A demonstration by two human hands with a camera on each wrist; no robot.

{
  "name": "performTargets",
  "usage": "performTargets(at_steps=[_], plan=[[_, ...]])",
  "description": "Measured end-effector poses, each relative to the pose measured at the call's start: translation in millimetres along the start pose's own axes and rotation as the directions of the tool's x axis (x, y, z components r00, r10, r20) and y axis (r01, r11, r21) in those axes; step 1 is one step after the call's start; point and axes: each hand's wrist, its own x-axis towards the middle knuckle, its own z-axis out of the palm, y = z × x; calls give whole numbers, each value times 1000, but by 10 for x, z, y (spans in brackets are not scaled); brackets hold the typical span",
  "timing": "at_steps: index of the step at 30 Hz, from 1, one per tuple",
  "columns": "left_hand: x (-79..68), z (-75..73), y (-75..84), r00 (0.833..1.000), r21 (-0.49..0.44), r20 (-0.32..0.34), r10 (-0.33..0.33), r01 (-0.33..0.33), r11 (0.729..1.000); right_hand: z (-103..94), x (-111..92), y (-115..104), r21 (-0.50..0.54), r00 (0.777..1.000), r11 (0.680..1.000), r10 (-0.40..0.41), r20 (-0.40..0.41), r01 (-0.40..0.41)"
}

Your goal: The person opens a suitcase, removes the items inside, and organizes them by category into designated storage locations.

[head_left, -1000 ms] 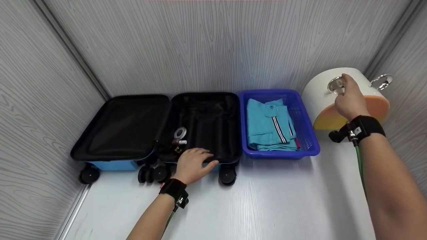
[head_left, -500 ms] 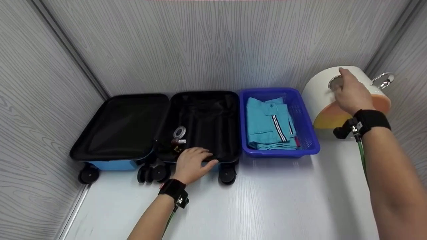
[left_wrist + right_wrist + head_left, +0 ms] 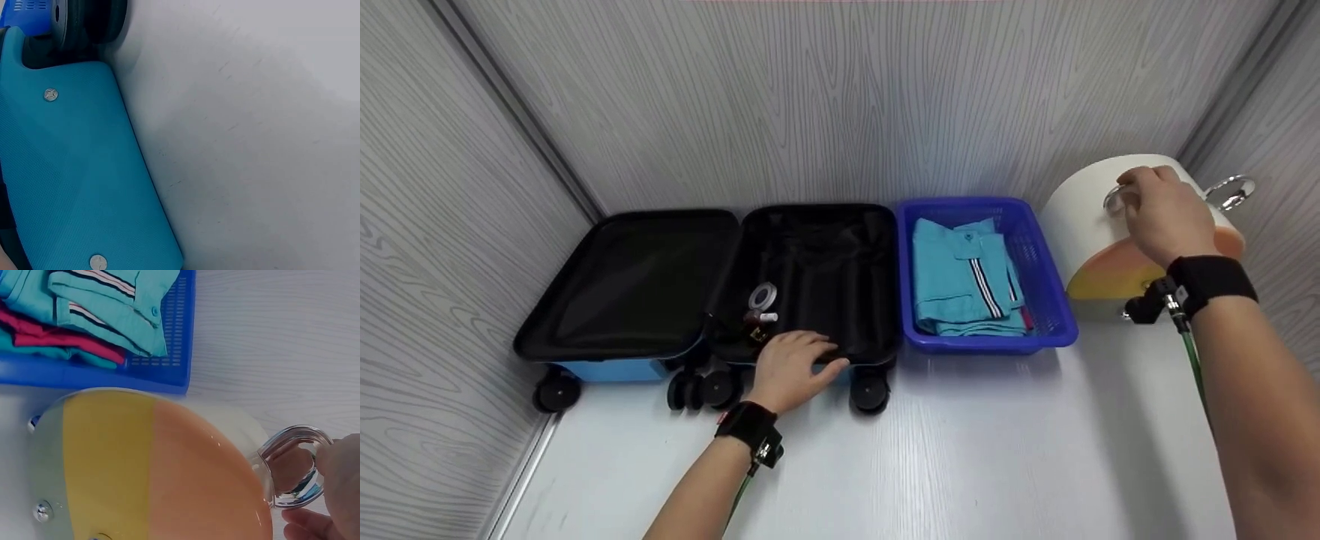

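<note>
My left hand (image 3: 795, 367) rests on the front rim of the open suitcase (image 3: 832, 292), fingers over the edge and thumb held out to the side. In the left wrist view the suitcase's blue outer side (image 3: 84, 163) fills the left part. At the far right, my right hand (image 3: 1174, 217) grips a shiny metal loop handle (image 3: 295, 467) of a white rounded case (image 3: 1080, 202). Green, yellow and orange bands (image 3: 112, 461) with metal studs cover one face of the case. A second metal loop (image 3: 1234, 193) sticks out behind the hand.
The suitcase lid (image 3: 637, 285) lies open at left. Inside the suitcase are a grey ring (image 3: 763, 297) and small items. A blue basket (image 3: 1061, 322) with folded turquoise clothing (image 3: 960, 277) stands between suitcase and case. Grey panel walls (image 3: 825, 97) enclose the white table (image 3: 945, 457).
My right hand has shifted right, its pointing finger now curled down at the handle. The white case has moved slightly right and toward me. The left hand has stayed on the suitcase rim.
</note>
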Motion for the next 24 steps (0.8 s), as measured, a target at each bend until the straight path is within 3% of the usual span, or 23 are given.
performTargets(at_steps=[9,18,24], plan=[[8,16,2,1000,-9,12,-16,16,1000,-161,-86,23,-107,991,988,-107,82,115],[7,8,23,1000,-9,7,-13,13,1000,-304,-206,27,-165,971,958,-222,90,234],[16,8,20,1000,-2,3,-9,9,1000,-449,-260,-49,-208,950,937,-238,204,279]])
